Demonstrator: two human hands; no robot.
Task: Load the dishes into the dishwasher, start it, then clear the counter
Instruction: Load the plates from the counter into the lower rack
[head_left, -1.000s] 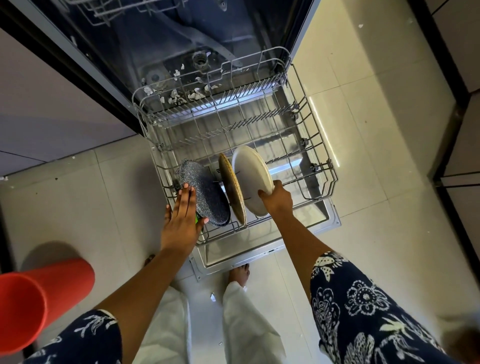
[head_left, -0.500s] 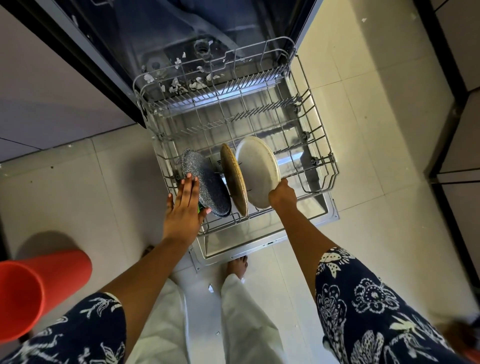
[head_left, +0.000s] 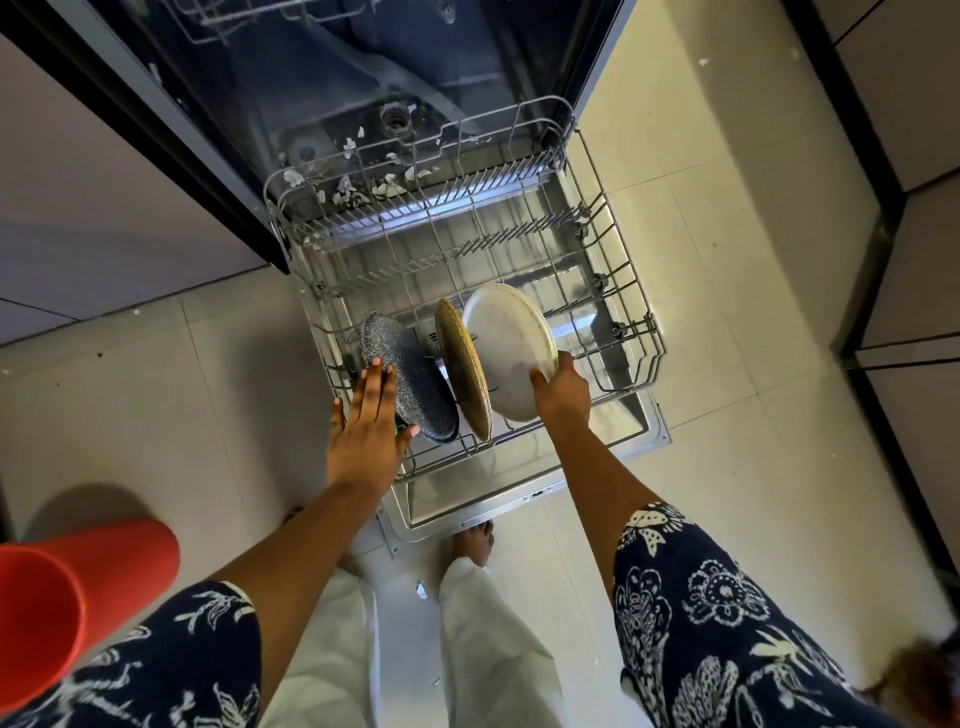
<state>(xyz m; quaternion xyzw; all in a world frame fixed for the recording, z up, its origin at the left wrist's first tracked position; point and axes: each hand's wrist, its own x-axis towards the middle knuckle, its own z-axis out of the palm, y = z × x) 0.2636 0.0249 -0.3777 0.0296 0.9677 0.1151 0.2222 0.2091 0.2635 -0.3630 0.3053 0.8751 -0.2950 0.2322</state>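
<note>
Three plates stand on edge in the pulled-out lower rack (head_left: 623, 260), toward its 6 o'clock side. The white plate (head_left: 506, 348), at 3 o'clock in the row, looks stiff, breakable and probably slick. Its near rim seems the soundest hold, and the right hand (head_left: 563, 387) pinches it there. The tan plate (head_left: 462, 374) stands mid-row. At 9 o'clock the left hand (head_left: 366, 421), fingers straight, rests against the dark speckled plate (head_left: 402, 379).

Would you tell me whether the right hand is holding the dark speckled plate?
No, the right hand grips the white plate; the left hand touches the dark plate.
</note>
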